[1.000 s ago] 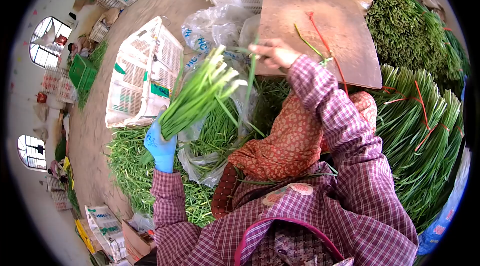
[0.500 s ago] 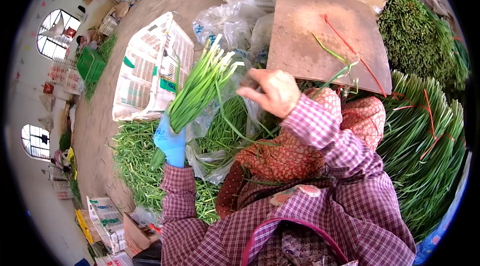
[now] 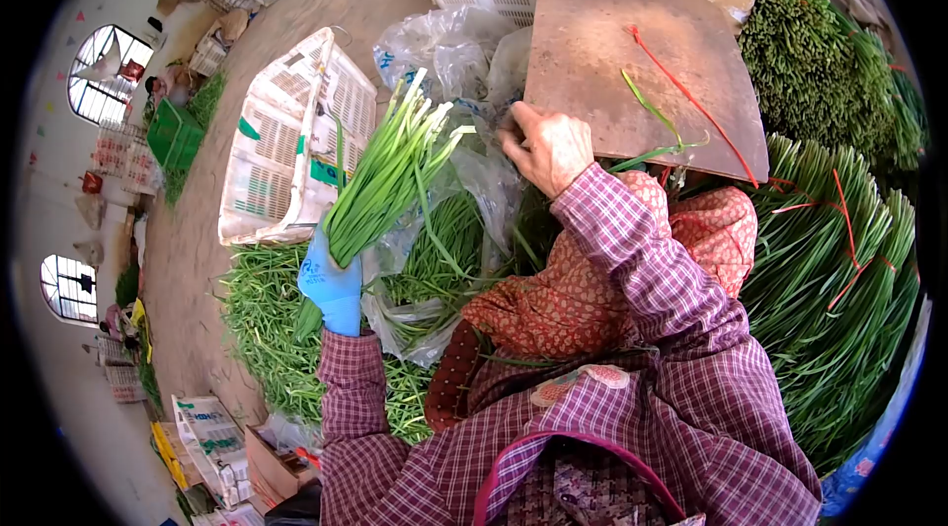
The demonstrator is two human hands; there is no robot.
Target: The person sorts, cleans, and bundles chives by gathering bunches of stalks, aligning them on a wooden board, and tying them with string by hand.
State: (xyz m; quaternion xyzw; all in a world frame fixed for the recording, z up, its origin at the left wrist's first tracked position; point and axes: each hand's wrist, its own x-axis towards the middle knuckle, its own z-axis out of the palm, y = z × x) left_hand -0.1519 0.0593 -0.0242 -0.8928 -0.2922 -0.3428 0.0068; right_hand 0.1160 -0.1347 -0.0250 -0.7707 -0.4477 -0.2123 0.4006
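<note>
Your gloved left hand [image 3: 332, 281] grips a bunch of green stalks [image 3: 387, 175], pale ends up; your bare right hand [image 3: 549, 148] is near the board [image 3: 644, 72].

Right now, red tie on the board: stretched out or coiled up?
Stretched out. The red tie runs in one long, nearly straight line across the board, with no coil in it there.

Long thin bunched stalks [image 3: 385, 185]: green, white at the ends. Fitted work glove [image 3: 332, 281]: light blue. Long cloth sleeve [image 3: 642, 240]: purple, white check. Loose cloth trousers [image 3: 553, 294]: orange-red, pale floral print (busy combo). Flat square board [image 3: 612, 62]: brown. Thin string [image 3: 689, 101]: red.
</note>
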